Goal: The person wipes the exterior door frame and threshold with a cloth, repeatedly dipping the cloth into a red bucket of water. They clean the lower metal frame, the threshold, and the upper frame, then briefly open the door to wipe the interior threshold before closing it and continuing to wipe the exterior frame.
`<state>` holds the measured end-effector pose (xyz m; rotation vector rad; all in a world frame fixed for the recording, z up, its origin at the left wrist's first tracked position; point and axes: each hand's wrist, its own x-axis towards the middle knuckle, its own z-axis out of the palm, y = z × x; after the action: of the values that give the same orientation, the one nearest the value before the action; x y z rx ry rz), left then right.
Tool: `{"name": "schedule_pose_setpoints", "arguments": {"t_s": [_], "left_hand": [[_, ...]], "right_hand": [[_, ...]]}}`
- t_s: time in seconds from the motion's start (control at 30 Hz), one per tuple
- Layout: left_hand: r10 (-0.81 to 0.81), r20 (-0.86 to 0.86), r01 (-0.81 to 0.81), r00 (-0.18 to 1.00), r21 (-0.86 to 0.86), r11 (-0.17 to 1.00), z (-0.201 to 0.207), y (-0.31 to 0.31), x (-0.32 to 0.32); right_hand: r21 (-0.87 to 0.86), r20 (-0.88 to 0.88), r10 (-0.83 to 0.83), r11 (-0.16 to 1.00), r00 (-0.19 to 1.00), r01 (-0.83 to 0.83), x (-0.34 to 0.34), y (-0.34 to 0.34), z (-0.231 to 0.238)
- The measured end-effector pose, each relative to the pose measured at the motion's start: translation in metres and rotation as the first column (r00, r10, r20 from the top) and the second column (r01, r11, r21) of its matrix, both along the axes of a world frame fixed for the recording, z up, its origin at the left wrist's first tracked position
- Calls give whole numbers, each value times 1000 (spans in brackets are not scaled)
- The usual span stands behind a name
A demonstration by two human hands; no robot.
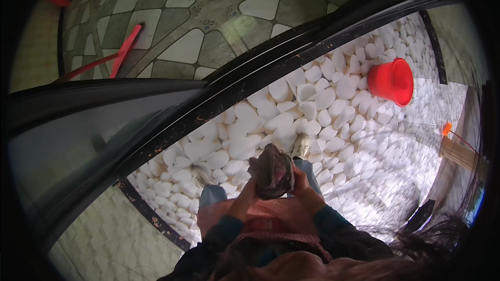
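A bunched dark brownish cloth (272, 171) is held up in front of my red apron, between both hands. My left hand (250, 193) grips its left side, and my right hand (303, 188) grips its right side. Folds of the cloth hide most of my fingertips. Below the cloth, my shoes (301, 145) stand on a floor patterned with white pebbles (245, 143).
A red bucket (391, 81) stands on the pebble-patterned floor at the right. Dark-framed glass doors (172, 119) cross from lower left to upper right. Beyond them are a red-handled tool (125, 51) and tiled floor. An orange-topped object (447, 128) is at the far right.
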<state>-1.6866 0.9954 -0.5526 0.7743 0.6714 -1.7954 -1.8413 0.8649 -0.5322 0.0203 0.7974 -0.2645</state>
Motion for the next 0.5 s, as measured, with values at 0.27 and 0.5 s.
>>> {"name": "schedule_pose_setpoints", "arguments": {"t_s": [0.27,0.5], "left_hand": [[-165,425,196,890,-30,980,75,-86,-41],[-147,415,231,898,-159,960,154,-207,-114]], "right_hand": [[-612,-482,184,629,857,-480,-59,-87,72],[-802,-541,136,212,830,-558,-98,-152,100]]}}
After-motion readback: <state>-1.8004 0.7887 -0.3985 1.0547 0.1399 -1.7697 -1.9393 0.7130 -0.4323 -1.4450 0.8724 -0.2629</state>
